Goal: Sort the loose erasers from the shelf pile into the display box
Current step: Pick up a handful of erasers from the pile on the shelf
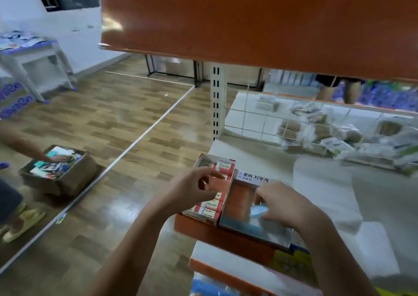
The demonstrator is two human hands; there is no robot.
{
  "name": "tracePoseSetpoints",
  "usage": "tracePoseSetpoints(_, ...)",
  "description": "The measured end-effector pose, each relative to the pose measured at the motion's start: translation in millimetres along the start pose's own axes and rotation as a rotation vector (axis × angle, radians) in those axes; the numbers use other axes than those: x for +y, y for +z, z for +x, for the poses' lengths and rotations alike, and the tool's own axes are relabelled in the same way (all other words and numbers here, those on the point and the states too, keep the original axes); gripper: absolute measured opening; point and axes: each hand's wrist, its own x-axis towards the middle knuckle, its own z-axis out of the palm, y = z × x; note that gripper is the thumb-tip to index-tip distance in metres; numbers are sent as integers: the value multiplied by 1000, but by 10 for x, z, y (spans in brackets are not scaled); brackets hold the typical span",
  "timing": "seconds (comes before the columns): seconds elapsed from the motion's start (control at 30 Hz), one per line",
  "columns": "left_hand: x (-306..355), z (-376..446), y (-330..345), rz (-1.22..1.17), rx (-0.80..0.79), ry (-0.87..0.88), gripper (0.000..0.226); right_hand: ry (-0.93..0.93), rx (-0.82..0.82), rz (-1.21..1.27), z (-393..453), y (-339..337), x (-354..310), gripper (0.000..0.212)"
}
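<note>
Head view: left hand pinching a pink eraser just above the display box rows, long axis crosswise to box; right hand beside, fingers curled on a blue eraser, farther from box.

I see glossy wood-look floor at left, a shiny orange shelf edge on top, and a cardboard box of paper-sleeved erasers.
</note>
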Motion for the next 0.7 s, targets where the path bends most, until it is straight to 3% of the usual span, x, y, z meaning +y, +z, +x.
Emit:
tracePoseSetpoints(0.3,-33,242,32,-64,-137,114,30,146,-29,107,-31,157,-102,24)
tracePoseSetpoints(0.7,116,290,24,53,-283,164,23,158,22,234,-90,192,-144,20)
